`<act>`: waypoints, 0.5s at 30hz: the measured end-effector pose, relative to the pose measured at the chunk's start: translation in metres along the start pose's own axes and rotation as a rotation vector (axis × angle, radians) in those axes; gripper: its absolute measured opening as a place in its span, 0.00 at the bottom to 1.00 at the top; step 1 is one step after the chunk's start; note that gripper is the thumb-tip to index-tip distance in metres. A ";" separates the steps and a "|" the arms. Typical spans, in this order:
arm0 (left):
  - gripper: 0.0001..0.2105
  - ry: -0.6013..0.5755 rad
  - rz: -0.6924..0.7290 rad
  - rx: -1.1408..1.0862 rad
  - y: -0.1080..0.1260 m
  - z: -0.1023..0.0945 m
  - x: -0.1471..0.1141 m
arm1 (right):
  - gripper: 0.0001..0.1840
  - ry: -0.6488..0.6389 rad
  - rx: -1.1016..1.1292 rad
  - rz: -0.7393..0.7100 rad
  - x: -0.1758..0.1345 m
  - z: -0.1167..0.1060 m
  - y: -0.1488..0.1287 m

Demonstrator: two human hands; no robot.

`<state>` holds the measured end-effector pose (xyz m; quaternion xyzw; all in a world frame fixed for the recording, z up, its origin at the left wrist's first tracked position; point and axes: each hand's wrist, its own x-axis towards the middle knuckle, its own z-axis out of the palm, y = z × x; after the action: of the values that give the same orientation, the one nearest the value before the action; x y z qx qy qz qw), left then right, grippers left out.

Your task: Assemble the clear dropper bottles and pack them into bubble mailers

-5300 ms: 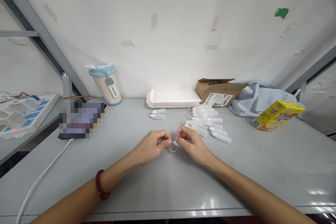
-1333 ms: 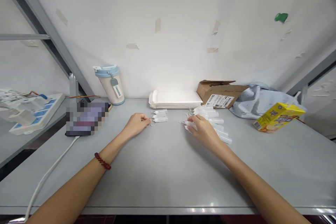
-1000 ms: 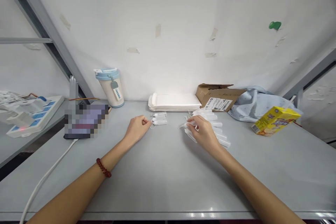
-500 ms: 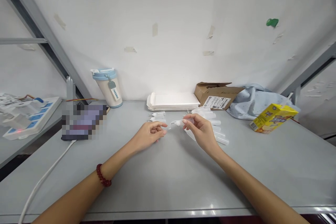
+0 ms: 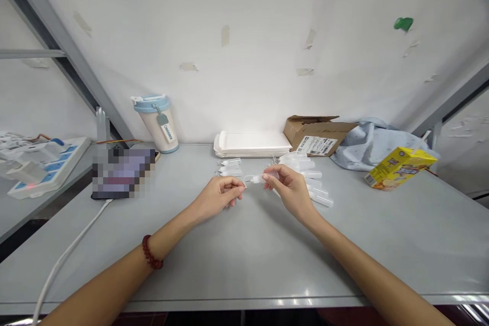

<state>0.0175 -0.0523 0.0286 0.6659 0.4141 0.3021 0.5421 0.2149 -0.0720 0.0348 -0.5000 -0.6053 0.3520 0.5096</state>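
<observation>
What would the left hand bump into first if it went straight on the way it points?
Most likely the bottle held in the right hand, narrow end first. It lies just ahead of the left hand, though one view leaves depth unclear.

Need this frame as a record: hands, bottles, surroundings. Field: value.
left_hand: left hand, fingertips at the end of a thin white tether; pinch too small to confirm
right_hand: right hand, holding a small translucent bottle, nozzle toward the left hand
left_wrist: dark red bead bracelet
bottles_left: small group, lying down, partly behind the left hand
bottles_right: larger pile, partly behind the right hand
back: white stack, cardboard box
right_side: blue cloth, yellow carton
left_side: tumbler, power strip
</observation>
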 end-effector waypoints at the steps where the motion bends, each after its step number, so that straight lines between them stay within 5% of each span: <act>1: 0.11 0.012 0.001 -0.017 0.000 0.000 0.000 | 0.13 -0.004 -0.001 0.003 0.000 0.000 0.000; 15: 0.10 0.005 0.010 -0.102 0.001 -0.001 0.001 | 0.14 -0.024 -0.007 0.004 -0.001 -0.001 0.000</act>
<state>0.0175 -0.0514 0.0298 0.6387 0.3963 0.3271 0.5727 0.2155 -0.0727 0.0346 -0.4990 -0.6115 0.3568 0.4997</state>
